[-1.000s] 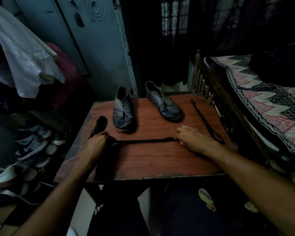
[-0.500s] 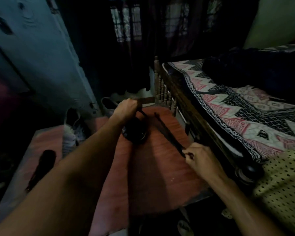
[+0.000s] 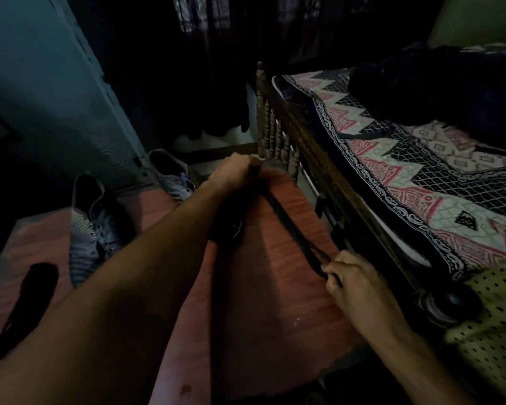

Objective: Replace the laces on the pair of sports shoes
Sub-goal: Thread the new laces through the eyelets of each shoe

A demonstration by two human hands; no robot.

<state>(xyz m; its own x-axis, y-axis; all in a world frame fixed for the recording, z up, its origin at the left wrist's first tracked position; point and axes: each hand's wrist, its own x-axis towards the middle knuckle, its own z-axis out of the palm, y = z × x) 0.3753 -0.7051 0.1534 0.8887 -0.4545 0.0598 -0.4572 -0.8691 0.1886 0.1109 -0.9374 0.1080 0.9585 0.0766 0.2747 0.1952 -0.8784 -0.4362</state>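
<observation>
Two dark striped sports shoes stand on the reddish wooden table [image 3: 275,287]: one shoe [image 3: 92,226] at the left, the other shoe [image 3: 173,179] at the far edge, half hidden by my left forearm. A black lace [image 3: 292,229] lies stretched along the table's right side. My left hand [image 3: 234,173] reaches across and grips its far end at the table's far right corner. My right hand [image 3: 351,279] pinches its near end. A second bundled black lace [image 3: 30,299] lies at the table's left.
A bed with a patterned pink and black cover [image 3: 406,159] and a carved wooden frame [image 3: 278,135] runs tight along the table's right edge. A blue-grey metal cupboard [image 3: 56,97] stands behind the table at the left. The room is dim.
My view has swung right. Both hands left the lace at the front of the table and took hold of the lace on the right side, left hand far, right hand near.
</observation>
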